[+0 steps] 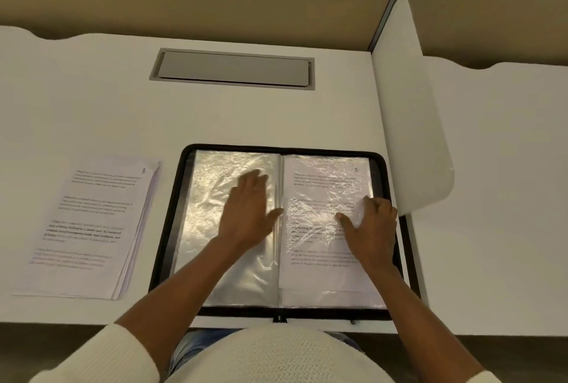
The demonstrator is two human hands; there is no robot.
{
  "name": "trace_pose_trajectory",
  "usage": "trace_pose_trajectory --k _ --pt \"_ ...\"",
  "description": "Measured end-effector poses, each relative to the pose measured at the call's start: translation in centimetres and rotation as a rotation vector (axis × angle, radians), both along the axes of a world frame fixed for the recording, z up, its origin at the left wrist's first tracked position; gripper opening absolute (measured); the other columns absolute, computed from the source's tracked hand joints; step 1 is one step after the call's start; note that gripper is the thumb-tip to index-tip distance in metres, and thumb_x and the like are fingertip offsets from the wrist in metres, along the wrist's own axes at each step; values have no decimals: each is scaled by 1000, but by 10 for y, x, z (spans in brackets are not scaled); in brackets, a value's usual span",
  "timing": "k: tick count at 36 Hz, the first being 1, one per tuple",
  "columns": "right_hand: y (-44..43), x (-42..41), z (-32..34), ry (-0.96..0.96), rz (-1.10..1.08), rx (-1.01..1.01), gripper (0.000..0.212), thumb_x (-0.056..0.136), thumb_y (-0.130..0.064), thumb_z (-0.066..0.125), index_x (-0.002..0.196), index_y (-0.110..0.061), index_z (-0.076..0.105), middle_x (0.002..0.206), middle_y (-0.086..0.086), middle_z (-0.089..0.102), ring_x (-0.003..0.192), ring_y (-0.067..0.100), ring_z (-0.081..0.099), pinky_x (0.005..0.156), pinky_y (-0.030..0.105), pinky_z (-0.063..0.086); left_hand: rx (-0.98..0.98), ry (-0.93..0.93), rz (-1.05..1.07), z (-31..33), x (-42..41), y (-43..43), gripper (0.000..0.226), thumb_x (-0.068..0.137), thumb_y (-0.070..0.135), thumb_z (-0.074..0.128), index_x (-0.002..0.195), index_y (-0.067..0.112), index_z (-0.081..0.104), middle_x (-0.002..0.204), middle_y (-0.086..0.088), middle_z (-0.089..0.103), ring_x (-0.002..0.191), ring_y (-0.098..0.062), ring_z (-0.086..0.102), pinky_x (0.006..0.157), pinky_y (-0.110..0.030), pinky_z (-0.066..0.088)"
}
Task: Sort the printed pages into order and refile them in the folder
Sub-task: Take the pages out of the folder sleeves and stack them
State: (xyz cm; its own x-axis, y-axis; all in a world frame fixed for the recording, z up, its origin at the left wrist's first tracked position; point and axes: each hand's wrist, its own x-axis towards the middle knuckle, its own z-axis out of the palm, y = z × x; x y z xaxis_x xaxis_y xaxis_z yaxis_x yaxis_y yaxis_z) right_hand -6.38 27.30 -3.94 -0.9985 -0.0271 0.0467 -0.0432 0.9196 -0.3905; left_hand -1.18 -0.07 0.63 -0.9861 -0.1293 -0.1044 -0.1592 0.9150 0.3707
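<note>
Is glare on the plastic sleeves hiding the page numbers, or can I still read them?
Head view: light glares off the crinkled left sleeve; patches cross the right sleeve, yet its page's corner "1" reads, as does the "8" on the loose stack. Body text is too soft to read.
</note>
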Motion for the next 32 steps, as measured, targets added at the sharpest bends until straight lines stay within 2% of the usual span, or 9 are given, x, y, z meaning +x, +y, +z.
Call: trace_pose_trajectory --k 4,7,10,15,20,23,27,30,32 --pt "-1 -8 2 -34 -62 -3 68 82 -51 83 127 -5 60 119 14 51 112 31 46 90 47 51 35 -1 -224 -10 -3 32 86 96 62 63 158 10 36 172 -13 20 161 -31 12 126 -51 28" --pt "-2 -15 5 -78 -91 -41 69 81 -47 87 126 -3 59 119 17 50 112 32 44 86 47 52 -15 5 -327 -18 -5 47 76 97 57 65 152 10 44 173 -13 19 163 -29 6 128 -48 25" --pt "-3 -23 10 -146 -130 -128 66 81 -38 89 129 -4 59 121 17 53 114 34 49 83 38 44 -54 -37 -362 -22 -5 55 68 97 52 67 149 12 49 173 -13 18 163 -29 4 128 -45 20" --pt "-3 -31 23 -122 -259 -362 52 83 -28 89 124 -17 59 112 3 66 98 23 64 77 35 49 -46 -48 -345 -23 -6 58 64 98 51 66 147 14 52 173 -11 22 162 -29 9 128 -43 17" --pt "-2 -40 30 -68 -296 -426 33 84 -21 87 107 -21 63 85 -7 68 80 16 67 67 32 50 -39 -12 -322 -20 -13 60 56 93 52 72 133 13 65 161 -11 43 154 -30 31 122 -45 30" --pt "0 -44 33 -57 -282 -441 34 83 -18 88 107 -19 64 78 -10 67 72 9 64 62 26 46 22 -29 -252 -12 -24 65 45 92 51 72 121 16 70 147 -5 55 142 -26 42 114 -41 34" --pt "2 -44 36 -20 -219 -370 17 88 -24 84 100 -23 73 89 -8 73 79 13 68 61 21 45 231 -39 -21 1 -44 77 30 92 53 74 98 24 70 106 8 67 108 -14 56 94 -36 44" --pt "4 -38 37 20 -165 -297 10 92 -29 79 99 -27 71 89 -11 72 78 10 66 58 20 40 433 -105 204 12 -62 84 38 92 58 73 85 20 72 88 8 71 87 -11 66 81 -36 56" --pt "4 -34 38 79 -116 -248 10 92 -28 78 94 -29 68 91 -11 68 83 10 62 58 21 39 644 -169 359 20 -74 86 49 94 58 71 84 11 76 79 2 77 76 -17 74 79 -41 63"
